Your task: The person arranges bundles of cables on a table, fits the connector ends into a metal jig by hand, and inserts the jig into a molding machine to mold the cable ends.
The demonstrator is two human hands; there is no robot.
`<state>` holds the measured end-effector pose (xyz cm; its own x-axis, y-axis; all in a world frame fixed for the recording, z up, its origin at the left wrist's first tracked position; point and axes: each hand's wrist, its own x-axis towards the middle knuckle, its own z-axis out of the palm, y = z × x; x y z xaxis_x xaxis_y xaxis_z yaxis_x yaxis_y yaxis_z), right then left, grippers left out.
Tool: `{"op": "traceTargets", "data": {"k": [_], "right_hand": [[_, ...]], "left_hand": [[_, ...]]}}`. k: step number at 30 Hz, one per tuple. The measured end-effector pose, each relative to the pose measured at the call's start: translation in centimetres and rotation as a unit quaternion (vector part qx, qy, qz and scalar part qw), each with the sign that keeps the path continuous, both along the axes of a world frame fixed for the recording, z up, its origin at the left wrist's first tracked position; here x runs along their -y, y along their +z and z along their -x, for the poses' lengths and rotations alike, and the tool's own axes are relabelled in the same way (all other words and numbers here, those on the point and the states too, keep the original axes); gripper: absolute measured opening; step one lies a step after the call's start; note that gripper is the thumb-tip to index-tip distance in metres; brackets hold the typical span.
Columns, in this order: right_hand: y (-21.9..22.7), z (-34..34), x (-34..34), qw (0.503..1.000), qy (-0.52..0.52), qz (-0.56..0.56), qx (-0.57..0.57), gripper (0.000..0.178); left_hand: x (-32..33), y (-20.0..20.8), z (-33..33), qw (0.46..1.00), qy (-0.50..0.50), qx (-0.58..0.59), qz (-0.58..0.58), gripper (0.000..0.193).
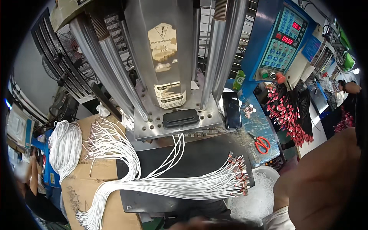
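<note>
Neither of my hands can be made out. A bare, bent arm (322, 180), close and blurred, fills the lower right; it appears to be my right arm, its hand out of sight. Below the steel press lies a bundle of white cables (176, 186) on a black mat (153, 206), small connectors (239, 174) gathered at its right end. Several white cables (177, 147) run up from it to the front edge of the press's metal plate (153, 132), where their ends are hidden. On that plate rests a black handle-like block (181, 119).
Left, cardboard (76, 191) bears a coiled white cable bundle (65, 149). Right of the press are a phone (232, 111), orange-handled scissors (262, 145) and a lit control panel (281, 42). Black cables with red ends (287, 115) hang beyond. A white bucket (275, 174) holds clear scraps. Other people work at both sides.
</note>
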<state>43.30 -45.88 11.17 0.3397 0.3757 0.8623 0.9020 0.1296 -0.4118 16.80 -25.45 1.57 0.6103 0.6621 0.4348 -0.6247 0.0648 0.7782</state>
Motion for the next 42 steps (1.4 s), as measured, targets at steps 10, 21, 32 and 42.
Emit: {"op": "traceTargets", "data": {"k": [10, 21, 32, 42], "right_hand": [[-0.2, 0.0, 0.3, 1.0, 0.0, -0.003, 0.004, 0.026], [-0.8, 0.4, 0.8, 1.0, -0.001, -0.001, 0.012, 0.025], [-2.7, -0.2, 1.5, 0.999, 0.008, -0.016, 0.042, 0.025], [-3.0, 0.1, 2.8, 0.999, 0.001, -0.033, 0.034, 0.024]], "left_hand": [[-3.2, 10.6, -1.7, 0.923, -0.002, 0.367, 0.113, 0.012], [-3.8, 4.2, 1.6, 0.923, -0.016, -0.202, -0.328, 0.021], [-2.6, 4.6, 6.3, 0.959, 0.164, 0.029, -0.231, 0.005], [-2.9, 8.5, 7.7, 0.941, 0.137, 0.048, -0.304, 0.014]]}}
